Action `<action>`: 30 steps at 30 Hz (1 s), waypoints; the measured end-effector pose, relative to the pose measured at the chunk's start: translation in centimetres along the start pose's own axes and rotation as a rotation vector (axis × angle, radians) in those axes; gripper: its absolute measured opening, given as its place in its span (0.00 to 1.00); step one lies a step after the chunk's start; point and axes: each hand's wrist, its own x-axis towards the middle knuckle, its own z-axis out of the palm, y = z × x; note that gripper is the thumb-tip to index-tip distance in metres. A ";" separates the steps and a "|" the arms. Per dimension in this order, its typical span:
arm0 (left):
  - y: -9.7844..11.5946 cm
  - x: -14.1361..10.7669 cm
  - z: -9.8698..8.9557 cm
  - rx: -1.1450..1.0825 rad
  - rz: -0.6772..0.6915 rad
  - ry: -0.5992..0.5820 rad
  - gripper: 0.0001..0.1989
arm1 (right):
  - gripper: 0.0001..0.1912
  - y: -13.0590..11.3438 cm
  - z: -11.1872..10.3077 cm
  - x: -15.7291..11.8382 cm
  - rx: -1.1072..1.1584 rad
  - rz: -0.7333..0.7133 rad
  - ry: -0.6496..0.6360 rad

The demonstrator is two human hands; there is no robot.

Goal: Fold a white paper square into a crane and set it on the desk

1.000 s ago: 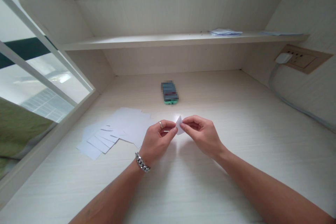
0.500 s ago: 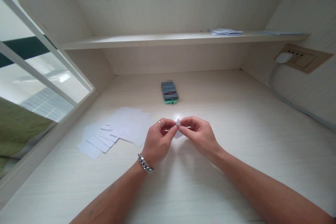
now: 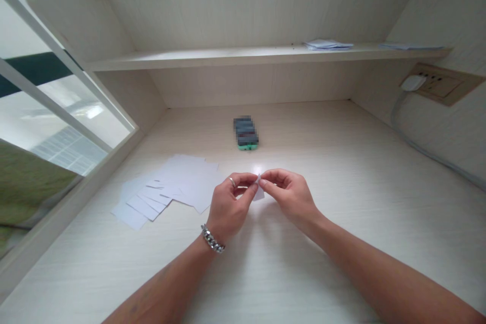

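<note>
A small folded piece of white paper [image 3: 259, 194] is pinched between my two hands above the desk. My left hand [image 3: 231, 207], with a ring on one finger and a chain bracelet at the wrist, grips its left side between thumb and forefinger. From the other side, my right hand [image 3: 290, 195] pinches the paper near its top. Fingertips of both hands almost meet and hide part of the folds. To the left of my left hand, several loose white sheets [image 3: 190, 174] lie overlapping on the desk.
A dark, pixelated device with a green edge [image 3: 246, 134] lies beyond my hands. Folded papers [image 3: 328, 45] rest on the shelf [image 3: 228, 57]. A white plug [image 3: 413, 82] sits in the wall socket at right, its cable [image 3: 429, 153] running down along the wall.
The paper's pointed tip between my fingers shows less now, and its lower flap has turned slightly. Both hands stay almost in place, with small finger movements.
</note>
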 end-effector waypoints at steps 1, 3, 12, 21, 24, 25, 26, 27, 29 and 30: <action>0.0 0.0 0.0 -0.007 0.002 0.004 0.08 | 0.10 0.0 0.0 0.0 -0.002 0.001 -0.002; 0.0 -0.1 0.0 -0.024 -0.008 0.010 0.08 | 0.09 0.0 0.1 -0.1 -0.003 0.002 -0.010; 0.2 0.0 0.0 0.004 -0.006 0.038 0.07 | 0.08 0.0 0.1 -0.1 0.001 -0.002 -0.018; 0.2 0.0 -0.1 -0.032 0.003 0.052 0.06 | 0.07 0.2 0.3 -0.2 -0.009 -0.021 -0.024; 0.1 0.0 0.0 -0.081 -0.008 0.059 0.08 | 0.08 0.2 0.3 -0.1 0.013 -0.039 -0.028; 0.1 0.0 0.0 -0.093 -0.011 0.060 0.08 | 0.08 0.1 0.2 -0.1 0.022 -0.043 -0.026; 0.1 0.0 0.0 -0.102 -0.013 0.061 0.08 | 0.09 0.1 0.2 -0.1 0.030 -0.043 -0.024; 0.1 0.0 0.0 -0.109 -0.014 0.059 0.09 | 0.10 0.1 0.1 -0.1 0.037 -0.039 -0.022; 0.2 0.0 0.0 -0.119 -0.011 0.056 0.09 | 0.11 0.0 0.0 -0.2 0.055 -0.018 -0.030; 0.2 0.0 0.0 -0.123 -0.009 0.055 0.10 | 0.12 -0.1 0.0 -0.2 0.065 -0.006 -0.038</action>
